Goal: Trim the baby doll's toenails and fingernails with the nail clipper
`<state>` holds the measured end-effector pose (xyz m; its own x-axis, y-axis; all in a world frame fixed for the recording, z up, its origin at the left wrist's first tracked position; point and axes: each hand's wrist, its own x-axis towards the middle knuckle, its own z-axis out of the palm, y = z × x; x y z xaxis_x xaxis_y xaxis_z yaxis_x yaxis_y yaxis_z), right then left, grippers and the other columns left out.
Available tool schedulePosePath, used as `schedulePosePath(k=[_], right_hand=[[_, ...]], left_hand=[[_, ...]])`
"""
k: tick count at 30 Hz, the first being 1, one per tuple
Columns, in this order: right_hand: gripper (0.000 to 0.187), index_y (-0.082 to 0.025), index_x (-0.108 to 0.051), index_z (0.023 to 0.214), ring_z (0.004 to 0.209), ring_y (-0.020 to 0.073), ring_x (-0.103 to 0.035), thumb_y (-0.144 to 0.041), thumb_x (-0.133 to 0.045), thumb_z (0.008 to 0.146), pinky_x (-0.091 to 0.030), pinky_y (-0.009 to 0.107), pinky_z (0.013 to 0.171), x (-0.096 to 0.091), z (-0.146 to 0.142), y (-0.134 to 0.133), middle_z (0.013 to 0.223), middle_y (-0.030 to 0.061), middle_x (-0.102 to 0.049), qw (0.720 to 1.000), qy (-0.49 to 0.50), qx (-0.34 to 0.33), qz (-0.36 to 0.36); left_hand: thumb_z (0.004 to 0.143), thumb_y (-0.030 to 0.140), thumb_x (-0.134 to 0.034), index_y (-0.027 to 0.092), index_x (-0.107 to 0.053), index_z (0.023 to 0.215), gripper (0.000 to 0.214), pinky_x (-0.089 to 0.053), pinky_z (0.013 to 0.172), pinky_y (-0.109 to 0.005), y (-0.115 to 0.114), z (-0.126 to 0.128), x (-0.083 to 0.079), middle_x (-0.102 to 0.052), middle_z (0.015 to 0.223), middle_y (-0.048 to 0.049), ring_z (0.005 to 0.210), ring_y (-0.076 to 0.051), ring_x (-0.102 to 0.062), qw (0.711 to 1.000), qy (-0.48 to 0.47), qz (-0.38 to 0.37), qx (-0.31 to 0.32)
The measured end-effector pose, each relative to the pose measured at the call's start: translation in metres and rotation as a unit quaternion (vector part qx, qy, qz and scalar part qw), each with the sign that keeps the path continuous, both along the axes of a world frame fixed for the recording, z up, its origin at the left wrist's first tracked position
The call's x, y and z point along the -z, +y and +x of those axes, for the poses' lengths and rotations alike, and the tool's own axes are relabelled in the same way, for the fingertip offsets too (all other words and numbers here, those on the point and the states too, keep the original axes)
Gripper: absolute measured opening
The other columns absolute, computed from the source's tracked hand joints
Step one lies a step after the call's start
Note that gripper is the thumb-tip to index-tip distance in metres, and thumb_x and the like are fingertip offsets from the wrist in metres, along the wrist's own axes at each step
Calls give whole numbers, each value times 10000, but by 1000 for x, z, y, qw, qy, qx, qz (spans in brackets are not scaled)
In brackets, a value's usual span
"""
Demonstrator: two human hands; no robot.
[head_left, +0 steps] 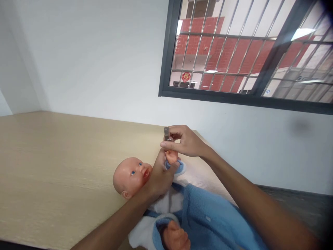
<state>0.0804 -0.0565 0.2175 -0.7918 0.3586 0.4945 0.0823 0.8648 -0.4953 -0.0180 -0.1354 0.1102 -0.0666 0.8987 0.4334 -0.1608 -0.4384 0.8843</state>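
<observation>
A baby doll (132, 176) in blue and white clothes lies face up on the table. My left hand (162, 175) is closed around the doll's raised far hand (171, 157), near its blue and white cuff. Just above, my right hand (186, 140) pinches a small metal nail clipper (166, 132) between thumb and fingers, at the doll's fingertips. Whether its jaws touch the doll's fingers is hidden. The doll's other hand (177, 236) sticks out of its sleeve near the bottom edge.
The light wooden table (65, 156) stretches to the left and meets a white wall (104, 62) behind. A dark-framed window (208, 95) with metal bars is at the upper right. Dark floor (291, 205) shows past the table's right edge.
</observation>
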Motion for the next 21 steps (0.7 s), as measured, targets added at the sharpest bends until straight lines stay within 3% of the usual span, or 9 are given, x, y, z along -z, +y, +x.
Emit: schedulePosePath(k=[5,11,13,17,21], right_hand=[[415,-128,-602,692,583,132,-493,-513,-730,777,-369,259,537,-2,1,2,618,8,-543,997,12,12,-80],[446,-127,-616,660,547,116,-456,-541,-767,729,-329,253,502,-1,4,9,588,-1,-531,994,25,62,-85],[449,-124,-618,662,548,109,-445,-544,-747,752,-318,249,506,-1,5,10,592,-3,-535,996,-9,38,-84],[437,-131,-589,661,561,99,-421,-527,-717,793,-297,242,521,0,5,8,588,-23,-509,997,-46,-13,-63],[408,-131,-592,696,576,98,-420,-504,-713,809,-291,241,529,-1,3,4,618,-23,-515,997,-36,-24,-59]], left_hand=[[848,215,-618,226,-403,1239,447,-420,798,-247,1,0,2,-586,990,-26,874,-134,-546,999,-34,11,11],[816,221,-662,247,-384,1254,520,-407,699,-215,1,0,3,-587,887,8,774,-118,-534,999,-52,6,9],[801,223,-673,239,-427,1224,489,-407,692,-208,1,2,1,-590,875,10,765,-117,-532,997,-71,-5,5],[884,310,-589,207,-548,1087,231,-433,775,-221,1,4,-5,-614,907,-10,828,-131,-562,994,-110,-16,-20],[953,375,-500,188,-587,1073,239,-430,920,-254,2,4,-9,-629,1077,-53,986,-164,-567,992,-111,37,-48]])
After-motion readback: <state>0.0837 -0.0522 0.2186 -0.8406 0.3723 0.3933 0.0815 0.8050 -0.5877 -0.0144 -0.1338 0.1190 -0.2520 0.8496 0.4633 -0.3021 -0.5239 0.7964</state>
